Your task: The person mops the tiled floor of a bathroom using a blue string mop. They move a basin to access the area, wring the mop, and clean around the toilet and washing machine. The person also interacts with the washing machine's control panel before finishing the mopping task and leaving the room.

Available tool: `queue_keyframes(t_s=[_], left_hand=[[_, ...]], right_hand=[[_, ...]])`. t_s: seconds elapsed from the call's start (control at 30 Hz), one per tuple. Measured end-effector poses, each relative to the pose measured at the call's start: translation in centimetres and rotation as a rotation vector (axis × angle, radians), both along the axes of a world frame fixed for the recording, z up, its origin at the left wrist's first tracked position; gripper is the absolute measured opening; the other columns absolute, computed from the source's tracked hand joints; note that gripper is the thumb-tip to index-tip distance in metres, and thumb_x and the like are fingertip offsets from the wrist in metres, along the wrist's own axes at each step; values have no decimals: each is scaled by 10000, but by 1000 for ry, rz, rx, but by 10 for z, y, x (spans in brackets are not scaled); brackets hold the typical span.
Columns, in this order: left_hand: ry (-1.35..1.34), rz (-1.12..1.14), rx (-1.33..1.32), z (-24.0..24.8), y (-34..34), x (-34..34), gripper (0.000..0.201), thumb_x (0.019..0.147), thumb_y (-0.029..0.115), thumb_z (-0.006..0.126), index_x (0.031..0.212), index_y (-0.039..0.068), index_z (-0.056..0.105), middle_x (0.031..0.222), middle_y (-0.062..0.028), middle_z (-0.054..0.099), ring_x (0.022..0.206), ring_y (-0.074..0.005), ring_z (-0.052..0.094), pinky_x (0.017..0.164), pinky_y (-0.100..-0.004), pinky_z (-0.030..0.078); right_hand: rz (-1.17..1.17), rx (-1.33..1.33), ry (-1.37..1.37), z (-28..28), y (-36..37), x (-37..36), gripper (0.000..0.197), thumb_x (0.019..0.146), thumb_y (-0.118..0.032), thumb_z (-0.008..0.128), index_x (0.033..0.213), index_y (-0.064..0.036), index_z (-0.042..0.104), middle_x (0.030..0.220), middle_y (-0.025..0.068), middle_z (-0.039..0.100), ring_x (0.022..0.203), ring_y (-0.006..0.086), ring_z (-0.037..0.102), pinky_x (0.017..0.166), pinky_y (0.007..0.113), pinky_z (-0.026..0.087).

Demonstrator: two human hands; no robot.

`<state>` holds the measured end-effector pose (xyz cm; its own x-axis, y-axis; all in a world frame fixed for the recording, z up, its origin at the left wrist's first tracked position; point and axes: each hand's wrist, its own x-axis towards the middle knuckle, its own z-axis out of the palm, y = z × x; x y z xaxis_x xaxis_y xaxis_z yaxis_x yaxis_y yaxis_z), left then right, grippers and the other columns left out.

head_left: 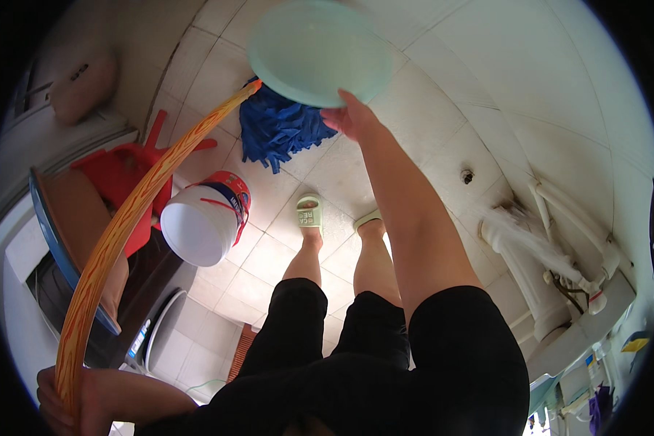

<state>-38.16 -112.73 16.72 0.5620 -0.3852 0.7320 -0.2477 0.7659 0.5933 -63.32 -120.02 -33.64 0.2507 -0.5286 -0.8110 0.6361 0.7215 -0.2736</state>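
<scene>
At the lower left my left hand (87, 396) is closed around a mop's orange-and-yellow patterned handle (131, 200), which slants up to the far middle. Its blue strip mop head (277, 134) lies spread on the tiled floor. My right arm reaches far forward, and my right hand (354, 120) grips the near rim of a pale green round basin (316, 54), thumb over the edge. The other fingers are partly hidden by the rim. The basin is raised above the floor and overlaps the far side of the mop head.
A white bucket (196, 227) with a red and blue band stands left of my feet. Behind it is a red plastic stool (116, 174). A blue-rimmed basin (76, 243) leans at the left. On the right are a white pedestal (527, 269), pipes and a floor drain (467, 176).
</scene>
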Motion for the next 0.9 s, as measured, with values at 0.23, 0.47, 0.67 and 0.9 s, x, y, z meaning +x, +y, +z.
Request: queue_keyframes(t_s=[0.23,0.47,0.67,0.9], left_hand=[[-74,22,154,6,22,31,280,695,192,409,452,165,273,398,35,339,351,-77,343,461,-214,309],[-380,-48,246,-1,15,40,107,775,155,427,692,108,378,528,3,370,502,-90,417,509,-250,358],[-445,148,507,10,8,47,88,785,79,536,808,44,459,677,-52,443,664,-183,538,670,-311,465],[88,-594,580,59,-1,-13,66,734,42,504,716,72,448,633,-26,431,653,-149,454,768,-340,387]], right_hand=[[188,-47,120,37,64,-7,337,824,-327,476,1042,-71,492,912,64,582,781,156,553,648,290,455],[156,316,158,88,293,-76,283,839,-240,450,1044,-50,488,832,98,591,727,164,577,574,249,448],[125,440,346,212,373,-83,378,812,-240,446,1145,-62,423,889,97,590,713,183,571,543,280,442],[106,82,419,303,337,-68,403,797,-244,456,1149,-49,431,888,91,583,744,178,561,572,288,444]])
